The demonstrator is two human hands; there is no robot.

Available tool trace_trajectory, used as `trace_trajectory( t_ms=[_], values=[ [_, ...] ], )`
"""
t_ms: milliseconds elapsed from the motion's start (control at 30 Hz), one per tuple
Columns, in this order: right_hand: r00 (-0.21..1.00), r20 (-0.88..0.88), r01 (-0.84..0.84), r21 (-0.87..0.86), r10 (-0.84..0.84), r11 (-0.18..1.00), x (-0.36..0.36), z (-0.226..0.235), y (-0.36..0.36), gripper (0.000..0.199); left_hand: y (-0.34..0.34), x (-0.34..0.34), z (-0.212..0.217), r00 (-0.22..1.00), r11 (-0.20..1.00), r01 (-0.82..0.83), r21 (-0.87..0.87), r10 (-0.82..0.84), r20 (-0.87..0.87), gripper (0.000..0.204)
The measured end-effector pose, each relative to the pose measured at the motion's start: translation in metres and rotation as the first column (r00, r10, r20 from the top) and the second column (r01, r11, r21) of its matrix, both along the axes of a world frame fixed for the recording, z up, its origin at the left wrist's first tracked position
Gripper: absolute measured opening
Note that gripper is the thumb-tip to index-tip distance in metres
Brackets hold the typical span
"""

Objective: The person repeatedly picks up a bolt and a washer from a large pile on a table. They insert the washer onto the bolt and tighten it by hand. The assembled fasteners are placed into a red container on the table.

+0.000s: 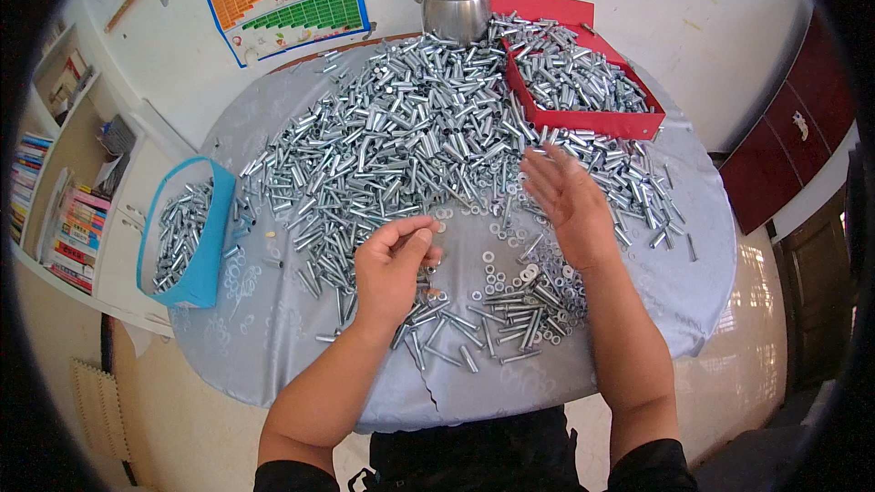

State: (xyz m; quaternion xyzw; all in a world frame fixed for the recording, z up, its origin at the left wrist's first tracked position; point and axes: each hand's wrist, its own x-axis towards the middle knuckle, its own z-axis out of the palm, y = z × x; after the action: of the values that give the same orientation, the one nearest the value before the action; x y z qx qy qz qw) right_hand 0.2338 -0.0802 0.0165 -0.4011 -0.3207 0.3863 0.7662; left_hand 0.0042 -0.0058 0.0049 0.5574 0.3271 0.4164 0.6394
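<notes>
My left hand (394,264) is closed over the near part of the bolt pile, thumb against the forefinger. A small pale washer (441,227) shows at its fingertips. My right hand (574,205) is raised over the right side of the pile, fingers stretched out, slightly blurred, and nothing shows in it. A large heap of silvery sleeve bolts (401,118) spreads across the table beyond both hands. Between my forearms lie loose washers (488,257) and a smaller group of thin bolts (524,319).
The round table has a grey cloth (264,355). A red box (588,123) full of bolts stands at the back right, beside a steel canister (454,5). At the left edge is a blue basket (205,260) of bolts. Bookshelves (68,191) stand farther left.
</notes>
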Motion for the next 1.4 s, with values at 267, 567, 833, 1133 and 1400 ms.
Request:
trace_trajectory(
  t_ms=[267,567,833,1133,1400],
  values=[
    [0.976,0.218,0.048,-0.241,0.006,0.969,-0.016,-0.003,-0.002,0.030,-0.005,-0.004,0.008,1.000,0.998,-0.025,-0.054,0.025,-0.005,0.018],
    [0.935,0.355,0.112,-0.266,-0.011,0.957,-0.016,-0.008,-0.003,0.024,0.013,-0.014,0.008,0.989,0.996,-0.004,0.094,0.018,-0.146,0.013],
    [0.886,0.463,0.150,-0.316,0.015,0.937,-0.016,-0.005,-0.004,0.023,0.015,-0.032,0.021,0.659,0.705,0.625,0.335,-0.246,-0.710,0.012],
    [0.899,0.434,0.201,-0.296,-0.056,0.934,-0.012,-0.006,-0.003,0.022,0.004,-0.034,0.022,0.535,0.482,0.765,0.426,-0.108,-0.838,0.021],
    [0.900,0.429,0.217,-0.288,-0.077,0.933,-0.011,-0.007,-0.003,0.022,0.006,-0.035,0.034,0.410,0.472,0.835,0.282,-0.195,-0.891,0.021]
  ],
)
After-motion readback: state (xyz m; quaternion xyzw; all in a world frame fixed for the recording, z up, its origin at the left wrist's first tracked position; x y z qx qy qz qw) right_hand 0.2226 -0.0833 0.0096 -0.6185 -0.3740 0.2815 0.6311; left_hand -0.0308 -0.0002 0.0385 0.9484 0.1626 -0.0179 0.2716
